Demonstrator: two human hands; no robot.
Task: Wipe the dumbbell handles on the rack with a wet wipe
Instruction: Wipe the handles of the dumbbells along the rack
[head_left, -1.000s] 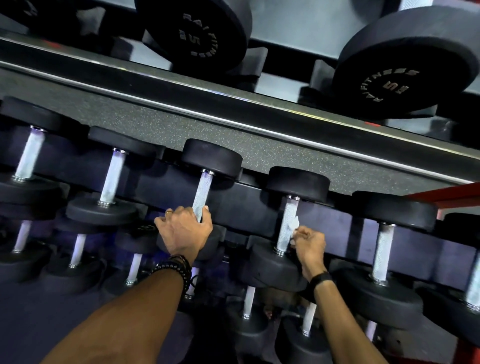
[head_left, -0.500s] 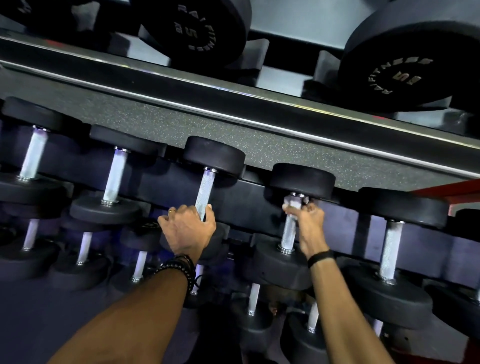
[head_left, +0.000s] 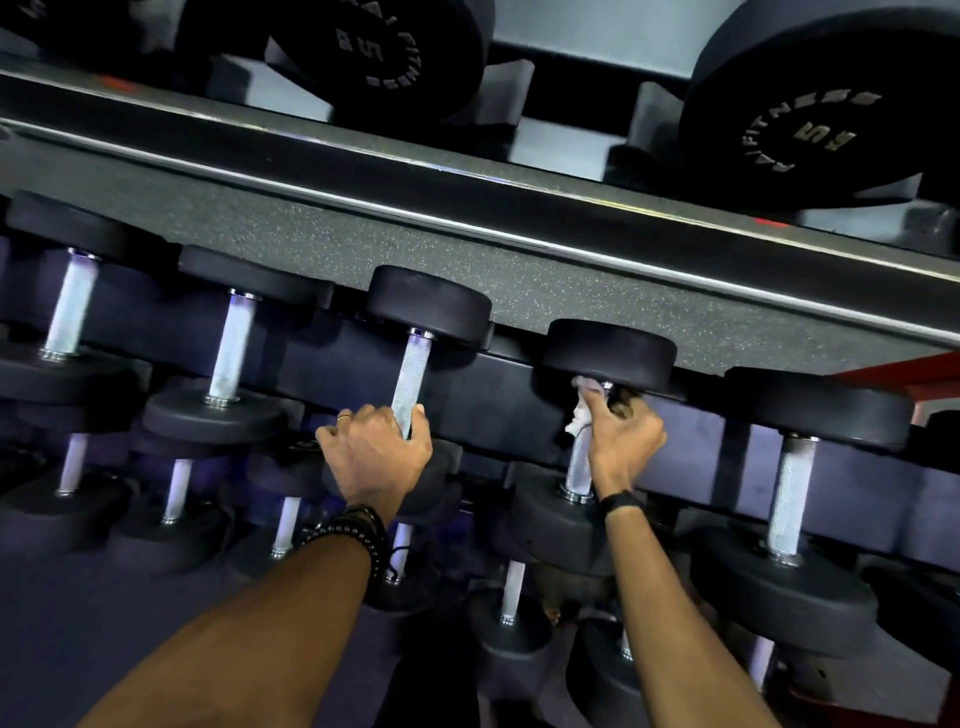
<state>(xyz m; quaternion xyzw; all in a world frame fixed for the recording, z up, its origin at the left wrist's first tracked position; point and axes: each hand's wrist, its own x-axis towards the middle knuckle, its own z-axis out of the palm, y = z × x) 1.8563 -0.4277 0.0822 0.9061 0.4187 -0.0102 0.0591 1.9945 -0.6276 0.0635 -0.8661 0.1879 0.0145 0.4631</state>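
A row of black dumbbells with knurled silver handles rests on the rack's middle tier. My left hand (head_left: 376, 454) grips the lower part of one handle (head_left: 410, 371) near the centre. One dumbbell to the right, my right hand (head_left: 621, 441) wraps the top of the neighbouring handle (head_left: 577, 467), pressing a crumpled white wet wipe (head_left: 582, 410) against it just under the upper black head (head_left: 610, 353). The upper half of that handle is hidden by the hand and wipe.
More dumbbells stand left (head_left: 231, 345) and right (head_left: 789, 493) on the same tier, with smaller ones (head_left: 511, 587) on the tier below. Above, a speckled shelf edge (head_left: 467, 239) carries large 5-marked dumbbell heads (head_left: 821, 104). A red frame part (head_left: 904, 374) shows at right.
My right hand has slid with the wipe from the lower part of the handle up to its top, under the upper head. The left hand stays gripping its handle.
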